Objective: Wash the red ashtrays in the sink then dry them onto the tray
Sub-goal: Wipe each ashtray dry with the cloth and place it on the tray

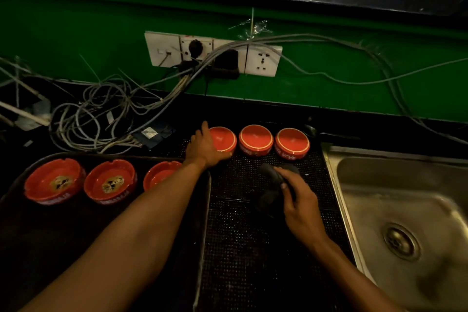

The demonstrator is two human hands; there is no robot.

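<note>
Nearest, two bare forearms reach in from the bottom edge over a dark perforated mat (253,248). To its right lies the steel sink (354,223); to its left, the dark tray (76,248). The right hand (301,208) hovers low over the mat, fingers curled round a dark cloth (272,185). On the tray's far side stand three upright red ashtrays (110,181), the rightmost partly hidden behind the left forearm. Farther on, the left hand (205,147) stretches across the tray's corner and clasps the left side of an upturned ashtray (224,138), thumb along its near edge. Two more upturned ashtrays (256,140) sit in a row to its right. Beyond, tangled cables (101,109) and a socket panel (263,61) on the green wall (76,33).
</note>
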